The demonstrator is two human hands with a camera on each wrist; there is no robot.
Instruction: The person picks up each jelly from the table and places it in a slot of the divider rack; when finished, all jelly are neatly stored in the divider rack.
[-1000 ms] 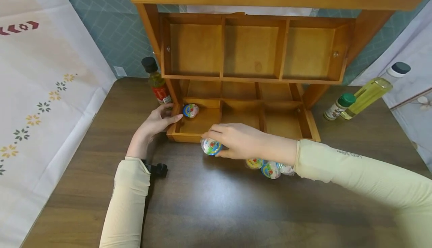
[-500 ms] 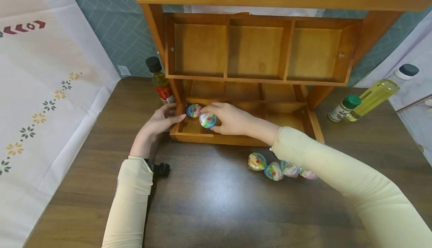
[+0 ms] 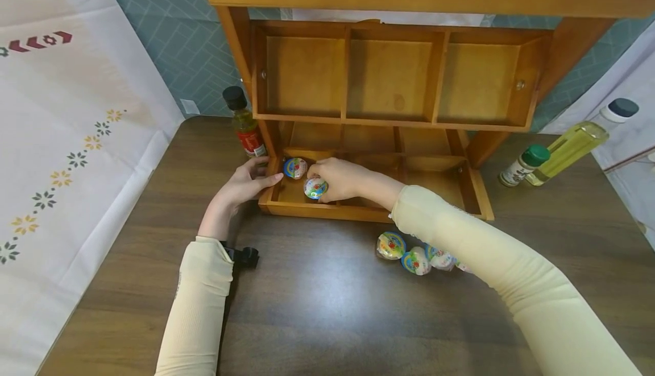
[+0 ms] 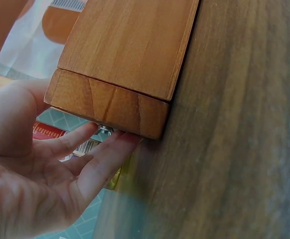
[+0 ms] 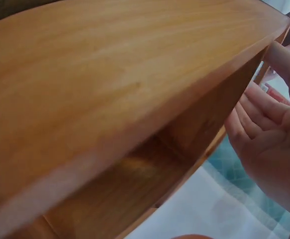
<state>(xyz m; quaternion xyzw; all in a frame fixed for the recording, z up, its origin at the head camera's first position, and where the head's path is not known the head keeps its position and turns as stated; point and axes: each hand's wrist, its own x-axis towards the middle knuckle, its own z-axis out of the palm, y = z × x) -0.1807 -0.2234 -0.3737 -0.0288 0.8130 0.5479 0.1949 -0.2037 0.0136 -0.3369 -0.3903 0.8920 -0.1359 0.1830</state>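
My right hand [image 3: 343,179] pinches a small jelly cup [image 3: 315,188] with a printed lid, low inside the left compartment of the lower wooden drawer [image 3: 307,211]. Behind it, in that compartment's back left corner, sits another jelly cup [image 3: 295,168]. My left hand [image 3: 244,180] touches the drawer's left end, thumb at the front rim. In the left wrist view the fingers of the left hand [image 4: 40,164] lie fairly straight along the wooden side [image 4: 105,102]. The right wrist view catches the left hand [image 5: 271,134] and the drawer front [image 5: 110,84], while the right hand is out of it.
Several jelly cups [image 3: 391,246] lie on the table [image 3: 327,308], partly behind the right sleeve. Above the drawer is a three-part wooden tray [image 3: 389,74]. A red-labelled bottle [image 3: 248,131] stands left; a green-capped jar [image 3: 523,165] and an oil bottle [image 3: 573,144] stand right.
My right hand has carried the jelly cup from in front of the drawer back over its front rim and down into the left compartment. The left hand stays at the drawer's end.
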